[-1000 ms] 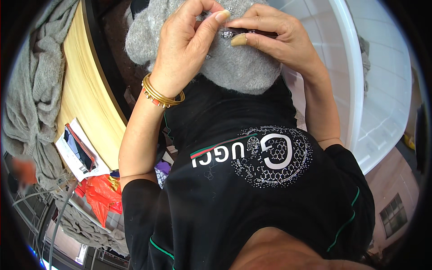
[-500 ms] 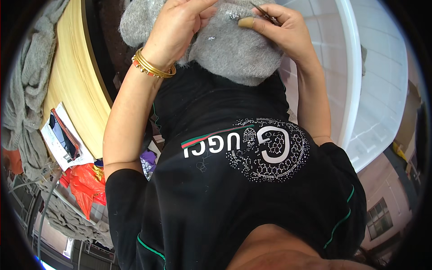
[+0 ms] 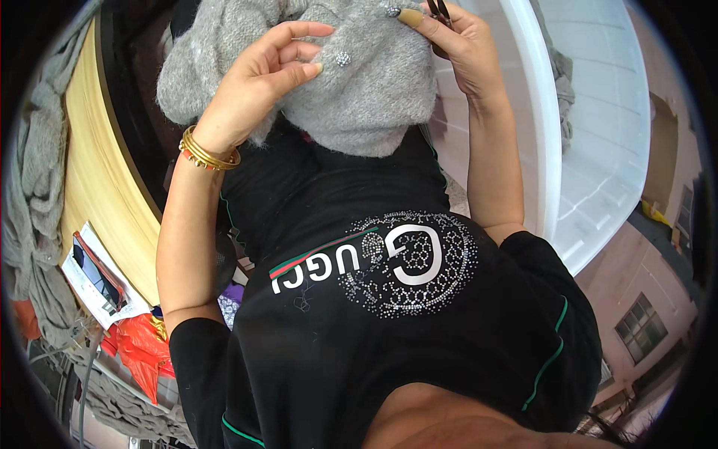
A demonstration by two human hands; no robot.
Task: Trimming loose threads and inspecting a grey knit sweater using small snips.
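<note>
A fuzzy grey knitted garment [image 3: 374, 112] lies bunched over my lap, with a sparkly round button [image 3: 342, 58] on its front. My left hand [image 3: 250, 86] rests over the garment, its thumb and index finger apart and nothing visible between them. Gold bangles circle that wrist. In my right hand [image 3: 471, 56] are small dark scissors [image 3: 440, 11], partly hidden by the fingers and pointing up. A tan cover on that hand's thumb touches a second sparkly button [image 3: 393, 12] near the upper edge.
A pale wooden tabletop [image 3: 90, 172] curves along the left, heaped with grey knitwear [image 3: 37, 179] at its far side. Dark-lensed glasses [image 3: 101, 277] sit on white paper beside a red plastic bag [image 3: 140, 352]. A large white plastic tub [image 3: 598, 150] stands close on my right.
My left hand has come down and its fingers have spread from a tighter curl. The scissors now point more upright in my right hand. The whole view has shifted slightly.
</note>
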